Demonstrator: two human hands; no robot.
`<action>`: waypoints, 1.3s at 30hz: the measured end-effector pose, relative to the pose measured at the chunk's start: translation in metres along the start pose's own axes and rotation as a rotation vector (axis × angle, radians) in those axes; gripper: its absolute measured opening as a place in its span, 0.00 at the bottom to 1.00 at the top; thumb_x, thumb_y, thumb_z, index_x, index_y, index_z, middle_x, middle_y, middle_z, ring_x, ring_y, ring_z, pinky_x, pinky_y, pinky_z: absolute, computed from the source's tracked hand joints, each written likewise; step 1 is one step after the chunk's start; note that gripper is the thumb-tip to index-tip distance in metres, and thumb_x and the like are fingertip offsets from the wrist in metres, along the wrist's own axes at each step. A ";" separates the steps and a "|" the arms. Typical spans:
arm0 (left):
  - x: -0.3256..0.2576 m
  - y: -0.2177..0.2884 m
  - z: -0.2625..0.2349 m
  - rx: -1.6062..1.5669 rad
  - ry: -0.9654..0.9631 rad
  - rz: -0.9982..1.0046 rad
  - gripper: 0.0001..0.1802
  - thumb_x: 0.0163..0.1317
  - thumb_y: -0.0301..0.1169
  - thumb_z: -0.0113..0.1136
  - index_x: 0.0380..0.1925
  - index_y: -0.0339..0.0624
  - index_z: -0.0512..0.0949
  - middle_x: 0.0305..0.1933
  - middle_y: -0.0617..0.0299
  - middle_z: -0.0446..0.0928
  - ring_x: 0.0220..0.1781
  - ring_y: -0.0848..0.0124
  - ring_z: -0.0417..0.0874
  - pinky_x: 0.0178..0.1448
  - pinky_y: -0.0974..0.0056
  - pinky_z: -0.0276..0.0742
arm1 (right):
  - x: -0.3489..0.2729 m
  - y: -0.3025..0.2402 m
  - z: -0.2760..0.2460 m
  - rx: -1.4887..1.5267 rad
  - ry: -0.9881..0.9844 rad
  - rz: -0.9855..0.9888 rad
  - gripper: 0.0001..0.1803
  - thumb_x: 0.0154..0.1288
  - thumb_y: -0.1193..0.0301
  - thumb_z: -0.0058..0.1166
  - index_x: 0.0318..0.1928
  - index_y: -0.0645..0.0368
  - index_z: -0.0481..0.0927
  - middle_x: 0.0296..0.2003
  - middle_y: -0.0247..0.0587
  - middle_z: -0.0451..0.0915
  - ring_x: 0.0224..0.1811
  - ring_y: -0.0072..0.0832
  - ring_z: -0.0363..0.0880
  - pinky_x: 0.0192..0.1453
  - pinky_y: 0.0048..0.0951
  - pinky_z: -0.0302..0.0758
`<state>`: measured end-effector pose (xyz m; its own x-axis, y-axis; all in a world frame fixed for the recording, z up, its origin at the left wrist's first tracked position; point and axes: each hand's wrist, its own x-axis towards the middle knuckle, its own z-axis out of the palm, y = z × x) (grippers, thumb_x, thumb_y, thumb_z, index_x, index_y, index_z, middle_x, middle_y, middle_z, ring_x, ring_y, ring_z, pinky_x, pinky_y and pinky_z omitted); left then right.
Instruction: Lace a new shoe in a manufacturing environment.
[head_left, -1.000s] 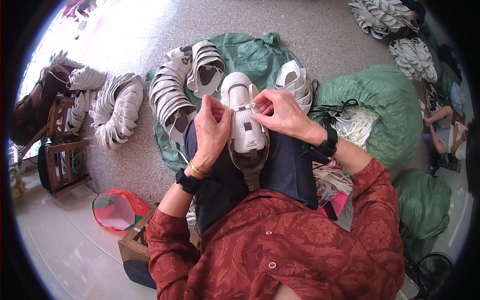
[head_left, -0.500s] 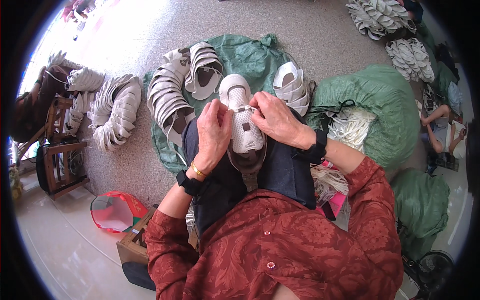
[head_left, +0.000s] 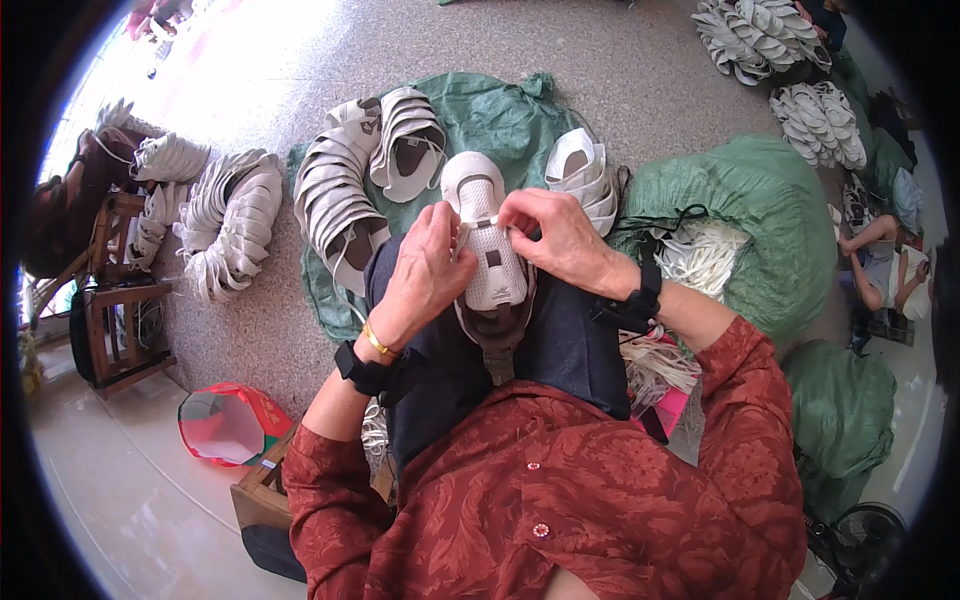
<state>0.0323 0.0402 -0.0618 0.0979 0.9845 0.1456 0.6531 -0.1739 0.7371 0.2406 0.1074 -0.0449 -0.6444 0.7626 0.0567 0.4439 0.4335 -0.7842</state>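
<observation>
A white shoe upper (head_left: pixel 497 285) with a perforated tongue lies between my knees, its rounded toe pointing away from me. A short stretch of white shoelace (head_left: pixel 482 222) crosses the tongue near the toe. My left hand (head_left: pixel 428 265) is curled at the upper's left edge, fingertips by the lace and thumb lower down beside the tongue. On the other side, my right hand (head_left: pixel 562 240) pinches at the lace's right end with thumb and forefinger. Exactly what lies between the fingertips is partly hidden.
Nested white shoe uppers (head_left: pixel 335 190) curve over a green sheet (head_left: pixel 490 105), with a smaller stack (head_left: pixel 583 175) to the right. A green sack (head_left: pixel 770 225) spills white laces (head_left: pixel 700 250). Left stand more uppers (head_left: pixel 235 225), a red bag (head_left: pixel 235 425) and a wooden stool (head_left: pixel 265 490).
My left hand's thumb has moved down, away from its fingertips, and the wrist has shifted slightly left. The right fingers have stayed near the lace; the shoe upper has barely moved.
</observation>
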 end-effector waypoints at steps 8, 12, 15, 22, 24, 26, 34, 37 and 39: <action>-0.002 0.002 0.007 0.032 0.027 0.074 0.12 0.55 0.20 0.53 0.40 0.33 0.67 0.37 0.45 0.70 0.42 0.47 0.75 0.47 0.50 0.73 | 0.002 -0.007 0.007 -0.503 -0.079 -0.236 0.07 0.59 0.79 0.56 0.39 0.65 0.79 0.35 0.48 0.79 0.40 0.44 0.83 0.44 0.39 0.81; -0.003 0.002 0.006 0.004 0.018 0.072 0.12 0.54 0.19 0.52 0.40 0.33 0.67 0.38 0.45 0.70 0.42 0.46 0.75 0.47 0.50 0.72 | 0.004 -0.016 0.001 -0.626 -0.079 -0.342 0.04 0.58 0.78 0.54 0.35 0.64 0.77 0.34 0.45 0.77 0.41 0.42 0.82 0.45 0.38 0.81; -0.003 -0.002 0.008 -0.005 0.038 0.068 0.13 0.55 0.19 0.53 0.41 0.33 0.68 0.38 0.45 0.70 0.40 0.48 0.76 0.45 0.51 0.74 | 0.009 -0.013 0.001 -0.619 0.006 -0.461 0.04 0.59 0.78 0.55 0.35 0.63 0.75 0.34 0.44 0.75 0.42 0.42 0.81 0.46 0.39 0.80; -0.007 -0.009 0.008 -0.151 0.045 -0.047 0.12 0.58 0.19 0.58 0.41 0.34 0.70 0.37 0.52 0.72 0.32 0.63 0.76 0.38 0.60 0.75 | 0.006 -0.033 0.013 -0.024 0.027 -0.180 0.08 0.64 0.77 0.59 0.37 0.65 0.72 0.34 0.52 0.77 0.38 0.48 0.82 0.41 0.43 0.77; -0.008 -0.007 0.008 -0.166 0.042 -0.052 0.12 0.58 0.19 0.58 0.42 0.34 0.70 0.37 0.52 0.73 0.33 0.64 0.77 0.39 0.60 0.76 | 0.012 -0.028 0.016 -0.088 0.025 -0.124 0.09 0.62 0.76 0.61 0.37 0.64 0.72 0.31 0.52 0.78 0.35 0.48 0.82 0.38 0.43 0.77; -0.008 -0.005 0.006 -0.172 0.042 -0.058 0.12 0.58 0.19 0.57 0.42 0.33 0.70 0.37 0.52 0.73 0.33 0.63 0.77 0.40 0.60 0.76 | 0.022 -0.024 0.019 -0.095 -0.005 -0.038 0.13 0.59 0.73 0.63 0.37 0.63 0.72 0.29 0.55 0.79 0.37 0.55 0.81 0.38 0.50 0.75; -0.008 -0.009 0.007 -0.214 -0.021 -0.094 0.11 0.57 0.21 0.54 0.40 0.32 0.67 0.38 0.44 0.71 0.42 0.47 0.74 0.48 0.51 0.72 | 0.022 -0.020 0.027 -0.165 0.007 -0.051 0.06 0.58 0.76 0.60 0.33 0.63 0.76 0.30 0.52 0.81 0.37 0.53 0.82 0.41 0.49 0.77; -0.007 -0.010 0.007 -0.236 -0.020 -0.078 0.11 0.57 0.20 0.53 0.39 0.33 0.67 0.38 0.43 0.71 0.42 0.46 0.75 0.47 0.50 0.72 | 0.019 -0.022 0.026 -0.190 0.017 -0.065 0.05 0.60 0.74 0.60 0.32 0.63 0.79 0.30 0.51 0.81 0.37 0.51 0.82 0.42 0.48 0.78; -0.008 -0.012 0.009 -0.225 0.016 -0.051 0.10 0.59 0.20 0.54 0.40 0.33 0.69 0.37 0.46 0.72 0.37 0.53 0.76 0.44 0.54 0.74 | 0.018 -0.024 0.026 -0.212 0.012 -0.060 0.06 0.61 0.73 0.61 0.32 0.62 0.80 0.30 0.51 0.81 0.37 0.51 0.83 0.42 0.47 0.78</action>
<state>0.0300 0.0351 -0.0776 0.0558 0.9920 0.1134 0.4724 -0.1263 0.8723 0.2023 0.0981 -0.0408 -0.6667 0.7374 0.1083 0.5267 0.5689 -0.6316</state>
